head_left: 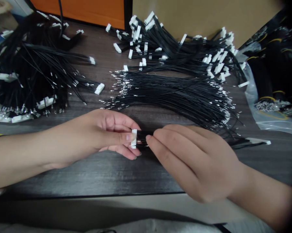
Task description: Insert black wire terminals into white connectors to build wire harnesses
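Observation:
Near the table's front edge, my left hand (114, 134) pinches a white connector (134, 139) between thumb and fingers. Black wires (143, 133) run from the connector's right side toward my right hand (196, 158). The right thumb and fingertips are closed on these wires just beside the connector. To the right of that hand, black wires continue over the table to another white connector (267, 142). Just beyond both hands lies a wide bundle of loose black wires (170, 90) with shiny metal terminals at both ends.
Behind the loose wires is a pile of black cables with white connectors (170, 42). A larger dark cable heap (39, 64) covers the left side. Bagged wire bundles (269, 74) with yellow ties lie at the right. An orange panel (87, 13) stands at the back.

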Action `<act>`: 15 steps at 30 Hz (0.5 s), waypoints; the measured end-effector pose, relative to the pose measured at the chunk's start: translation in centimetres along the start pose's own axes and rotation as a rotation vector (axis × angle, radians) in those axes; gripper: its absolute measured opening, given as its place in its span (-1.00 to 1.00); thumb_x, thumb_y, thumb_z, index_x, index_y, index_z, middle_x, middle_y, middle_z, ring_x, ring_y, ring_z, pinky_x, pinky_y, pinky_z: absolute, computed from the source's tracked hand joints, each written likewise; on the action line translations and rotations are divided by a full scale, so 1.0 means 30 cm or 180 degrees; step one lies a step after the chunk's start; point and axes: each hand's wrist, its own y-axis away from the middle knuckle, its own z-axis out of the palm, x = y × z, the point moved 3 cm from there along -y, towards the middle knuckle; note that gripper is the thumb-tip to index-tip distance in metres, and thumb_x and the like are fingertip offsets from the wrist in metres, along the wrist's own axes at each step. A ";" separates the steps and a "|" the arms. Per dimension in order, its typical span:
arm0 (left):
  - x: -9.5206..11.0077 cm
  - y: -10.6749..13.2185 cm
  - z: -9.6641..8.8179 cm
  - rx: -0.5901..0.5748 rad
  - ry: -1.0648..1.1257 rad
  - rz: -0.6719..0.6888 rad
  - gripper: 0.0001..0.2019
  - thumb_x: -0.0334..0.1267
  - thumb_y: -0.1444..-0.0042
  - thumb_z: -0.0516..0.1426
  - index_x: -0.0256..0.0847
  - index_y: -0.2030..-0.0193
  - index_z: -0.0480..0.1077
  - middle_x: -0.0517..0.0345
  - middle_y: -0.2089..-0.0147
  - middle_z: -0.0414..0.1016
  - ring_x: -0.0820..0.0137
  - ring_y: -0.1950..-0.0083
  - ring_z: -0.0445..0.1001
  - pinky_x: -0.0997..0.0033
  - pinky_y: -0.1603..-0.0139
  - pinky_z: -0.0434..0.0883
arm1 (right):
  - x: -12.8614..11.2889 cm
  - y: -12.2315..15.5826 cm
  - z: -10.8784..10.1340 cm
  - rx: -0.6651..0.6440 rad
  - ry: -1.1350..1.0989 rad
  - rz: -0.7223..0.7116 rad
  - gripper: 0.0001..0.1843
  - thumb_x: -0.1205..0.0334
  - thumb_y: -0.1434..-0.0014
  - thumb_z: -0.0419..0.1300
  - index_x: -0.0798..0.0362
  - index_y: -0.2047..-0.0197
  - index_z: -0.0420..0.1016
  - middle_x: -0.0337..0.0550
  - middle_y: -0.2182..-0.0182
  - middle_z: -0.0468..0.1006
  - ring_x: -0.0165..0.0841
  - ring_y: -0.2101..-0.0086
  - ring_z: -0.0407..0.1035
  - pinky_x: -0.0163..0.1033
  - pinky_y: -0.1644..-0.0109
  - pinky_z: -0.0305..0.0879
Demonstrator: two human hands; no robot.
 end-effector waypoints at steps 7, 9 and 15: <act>-0.001 -0.005 0.004 0.0040 -0.0175 0.0078 -0.93 -0.38 -0.08 0.24 -0.23 0.27 0.53 0.24 0.31 0.60 0.38 0.21 0.59 0.48 0.15 0.53 | 0.030 0.005 -0.017 -0.0020 -0.0983 0.1743 -0.89 0.43 -0.20 0.14 0.11 0.32 0.49 -0.22 0.39 0.50 -0.51 0.39 0.37 -0.41 0.32 0.30; -0.003 -0.009 0.005 0.0069 -0.0246 0.0073 -0.93 -0.38 -0.05 0.25 -0.23 0.28 0.53 0.23 0.32 0.59 0.39 0.22 0.58 0.47 0.15 0.54 | 0.040 0.001 0.000 -0.0067 -0.1252 0.2014 -0.90 0.43 -0.13 0.20 0.11 0.41 0.47 -0.30 0.49 0.45 -0.58 0.49 0.31 -0.45 0.42 0.23; -0.014 -0.011 0.003 0.0085 -0.0293 0.0078 -0.92 -0.34 -0.06 0.27 -0.20 0.27 0.52 0.23 0.28 0.61 0.38 0.23 0.57 0.43 0.15 0.55 | 0.050 -0.014 0.047 -0.0064 -0.1520 0.2234 -0.84 0.43 -0.07 0.24 0.14 0.52 0.40 -0.33 0.57 0.39 -0.61 0.53 0.24 -0.48 0.48 0.14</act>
